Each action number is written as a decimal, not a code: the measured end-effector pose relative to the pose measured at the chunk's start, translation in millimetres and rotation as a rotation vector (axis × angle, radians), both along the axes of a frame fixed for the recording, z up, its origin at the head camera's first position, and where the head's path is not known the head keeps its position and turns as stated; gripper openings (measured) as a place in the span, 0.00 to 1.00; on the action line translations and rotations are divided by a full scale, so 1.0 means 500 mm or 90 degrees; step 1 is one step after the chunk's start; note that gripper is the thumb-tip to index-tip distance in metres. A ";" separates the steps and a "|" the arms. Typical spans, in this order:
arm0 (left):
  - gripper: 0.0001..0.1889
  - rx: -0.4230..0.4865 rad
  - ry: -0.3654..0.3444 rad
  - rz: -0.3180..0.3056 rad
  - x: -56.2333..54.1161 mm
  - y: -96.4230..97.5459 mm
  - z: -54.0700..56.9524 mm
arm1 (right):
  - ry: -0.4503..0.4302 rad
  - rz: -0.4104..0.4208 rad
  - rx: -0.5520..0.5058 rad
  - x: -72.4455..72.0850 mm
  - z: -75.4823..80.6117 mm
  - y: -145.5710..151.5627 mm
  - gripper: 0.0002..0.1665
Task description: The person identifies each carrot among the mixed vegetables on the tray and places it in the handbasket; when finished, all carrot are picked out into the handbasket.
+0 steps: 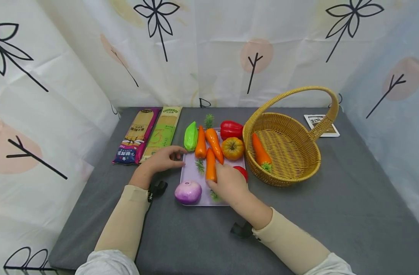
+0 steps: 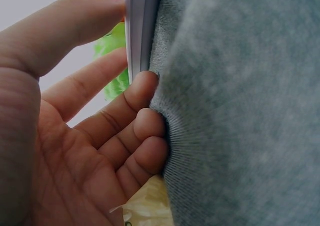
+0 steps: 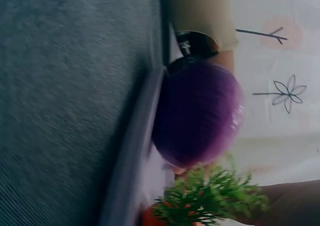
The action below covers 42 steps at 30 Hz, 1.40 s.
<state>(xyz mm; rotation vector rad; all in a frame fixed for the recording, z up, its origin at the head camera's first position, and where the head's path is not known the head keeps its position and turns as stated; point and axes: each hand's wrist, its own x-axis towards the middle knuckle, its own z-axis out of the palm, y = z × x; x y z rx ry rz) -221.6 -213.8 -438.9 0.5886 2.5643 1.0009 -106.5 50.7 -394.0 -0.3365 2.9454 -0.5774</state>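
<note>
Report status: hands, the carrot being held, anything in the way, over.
Right hand grips carrot; lifted or resting, can't tell. Left hand at left edge of tray. Red item, partly hidden, between right hand and basket.

Decent room is left on the near side of both hands, where the gray tablecloth (image 1: 192, 244) is uncovered. Ahead of the right hand (image 1: 230, 181) it's kinda packed: the way is blocked by carrots (image 1: 214, 143) and a mini pumpkin (image 1: 233, 148). Off to its right, the wicker basket (image 1: 292, 180) is met pretty quick, though the near part of the mouth is left open, the handle (image 1: 298, 91) being arched over the far part. The left hand (image 1: 164, 158) is hemmed in by noodle packets (image 1: 162, 135) beyond its wrist and a green pepper (image 1: 191, 136) just ahead. Between the hands, some lilac tray (image 1: 191, 173) is left bare, but the near side is taken up by a purple onion (image 1: 188, 192).
</note>
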 end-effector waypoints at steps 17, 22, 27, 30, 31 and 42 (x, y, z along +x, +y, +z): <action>0.24 0.000 0.004 0.004 0.002 0.002 0.004 | 0.083 -0.023 0.063 0.011 -0.043 -0.024 0.30; 0.24 -0.001 0.018 -0.002 0.001 0.001 0.000 | 0.088 -0.017 0.068 0.014 -0.030 -0.021 0.32; 0.24 0.004 0.031 -0.011 0.000 0.000 0.000 | 0.091 -0.021 0.061 0.019 -0.005 -0.015 0.29; 0.24 0.007 0.033 -0.013 0.001 0.001 0.001 | 0.103 -0.022 0.051 0.022 0.009 -0.009 0.28; 0.24 0.007 0.032 -0.013 0.002 0.001 0.001 | 0.111 -0.022 0.044 0.023 0.013 -0.007 0.27; 0.24 0.002 0.020 -0.004 -0.004 -0.002 -0.006 | 0.258 -0.026 -0.066 0.044 0.073 0.025 0.23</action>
